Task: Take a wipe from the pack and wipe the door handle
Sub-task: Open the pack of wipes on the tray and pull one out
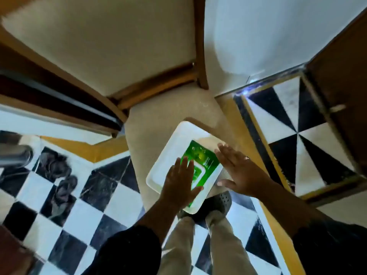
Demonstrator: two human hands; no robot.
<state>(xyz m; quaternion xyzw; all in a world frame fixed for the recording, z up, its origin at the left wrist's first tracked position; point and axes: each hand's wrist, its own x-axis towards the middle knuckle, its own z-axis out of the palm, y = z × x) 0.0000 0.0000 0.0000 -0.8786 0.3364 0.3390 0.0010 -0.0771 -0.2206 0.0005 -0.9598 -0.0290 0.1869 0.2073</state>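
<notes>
A green wipe pack (204, 162) lies on a white rectangular tray (172, 153) low in the middle of the head view. My left hand (179, 182) hovers flat over the near end of the pack, fingers spread, holding nothing. My right hand (239, 171) is spread open just right of the pack and tray, also holding nothing. A brown wooden door (343, 86) stands at the far right. On its edge a small pale lever, maybe the door handle (337, 108), is blurred.
The tray rests above a beige floor strip (158, 120). Black and white checkered tiles (103, 195) spread left, with dark shoes (57, 175) on them. A wooden door frame (200, 42) stands ahead. My legs and dark shoes (216, 205) are directly below the tray.
</notes>
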